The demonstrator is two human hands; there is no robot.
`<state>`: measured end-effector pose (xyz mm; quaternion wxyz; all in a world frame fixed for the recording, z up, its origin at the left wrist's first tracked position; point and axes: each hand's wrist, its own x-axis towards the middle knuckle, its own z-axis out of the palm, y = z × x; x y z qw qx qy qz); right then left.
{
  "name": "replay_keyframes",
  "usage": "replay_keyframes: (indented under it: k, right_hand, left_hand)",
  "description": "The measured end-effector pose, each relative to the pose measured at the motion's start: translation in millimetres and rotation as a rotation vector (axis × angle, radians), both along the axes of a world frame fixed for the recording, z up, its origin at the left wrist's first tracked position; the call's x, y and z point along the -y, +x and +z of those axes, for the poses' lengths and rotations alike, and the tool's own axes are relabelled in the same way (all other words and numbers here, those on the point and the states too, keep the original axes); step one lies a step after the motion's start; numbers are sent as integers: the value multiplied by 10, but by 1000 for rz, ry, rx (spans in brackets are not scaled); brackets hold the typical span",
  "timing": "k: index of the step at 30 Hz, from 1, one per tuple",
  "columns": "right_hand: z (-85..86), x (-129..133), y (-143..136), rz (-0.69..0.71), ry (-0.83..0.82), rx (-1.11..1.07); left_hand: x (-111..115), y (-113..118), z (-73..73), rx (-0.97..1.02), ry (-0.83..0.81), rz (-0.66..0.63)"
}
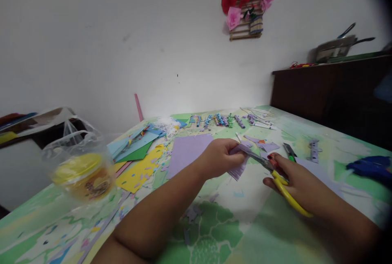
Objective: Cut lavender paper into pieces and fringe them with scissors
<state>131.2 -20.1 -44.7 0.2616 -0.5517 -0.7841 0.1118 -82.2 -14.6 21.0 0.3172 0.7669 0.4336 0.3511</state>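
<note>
My left hand is closed on a folded piece of purple paper, which hangs below the fingers with thin slits along its lower edge. My right hand holds scissors with yellow handles. The metal blades reach left to the top of the purple paper, by my left fingertips. Behind my left forearm lies a flat purple sheet. Purple scraps and a box cutter with a green part lie beyond my right hand.
A yellow-lidded tub in a plastic bag stands at left, beside coloured sheets. Small decorated rolls line the table's back. At right are a purple roll and a blue tool, beneath a dark cabinet.
</note>
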Motion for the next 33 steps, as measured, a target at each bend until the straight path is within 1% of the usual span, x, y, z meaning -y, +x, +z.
replay_keyframes:
  k: [2,4,8,12,14,20,23,25,27,30,33]
  right_hand:
    - [-2,-15,5,-10,-5,15]
    - [-3,-23,4,-18,-10,31]
    - [-22,-49,7,-28,13,40]
    - [-68,-99,23,-64,46,49]
    - [-84,-116,26,-73,49,43]
    - [-63,-111,23,-66,-9,36]
    - [-44,-111,26,-53,-51,54]
    - [-48,-120,29,-43,-57,26]
    - [-66,-132,31,-44,-53,-23]
    - [-106,-155,30,-73,-32,-65]
    - [-146,-182,23,-67,-42,-47]
  left_hand:
    - [-3,2,-6,7,-11,-4]
    - [-14,10,-24,55,-61,-15]
    - [-69,25,-83,231,-224,-49]
    - [-122,36,-112,307,-405,-83]
    - [-130,44,-111,340,-462,-87]
    - [-149,49,-127,423,-525,-97]
    - [-194,24,-155,452,-556,-137]
    - [-235,0,-178,467,-569,-161]
    - [-280,-20,-210,498,-568,-154]
    - [-351,-23,-300,554,-549,-111]
    - [-411,11,-458,601,-539,-56]
